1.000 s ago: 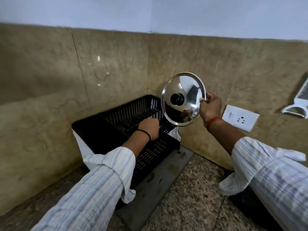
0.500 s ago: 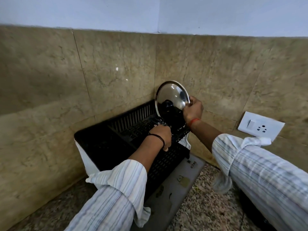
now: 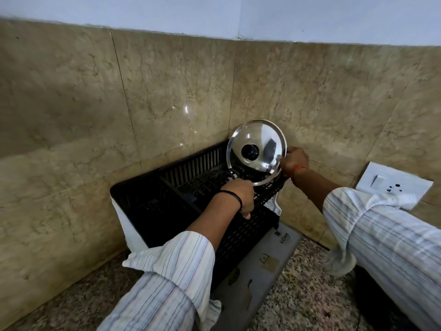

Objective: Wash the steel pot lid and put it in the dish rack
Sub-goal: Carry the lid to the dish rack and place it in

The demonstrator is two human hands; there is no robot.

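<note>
A round steel pot lid [image 3: 259, 142] with a black knob stands on edge at the back right end of the black plastic dish rack [image 3: 152, 206], its knob side facing me. My right hand [image 3: 294, 161] grips the lid's right rim. My left hand [image 3: 241, 197] is curled over the rack's front rail just below the lid's lower edge. Whether the lid's lower edge rests in the rack's slots is hidden behind my left hand.
The rack sits in a corner of beige marble wall tiles on a speckled granite counter [image 3: 298, 295]. A grey drain tray [image 3: 257, 266] juts out under the rack. A white socket plate [image 3: 391, 187] is on the right wall.
My right hand has brought the lid down and left from mid-air into the rack's back right end. My left hand has stayed on the rack's rail.
</note>
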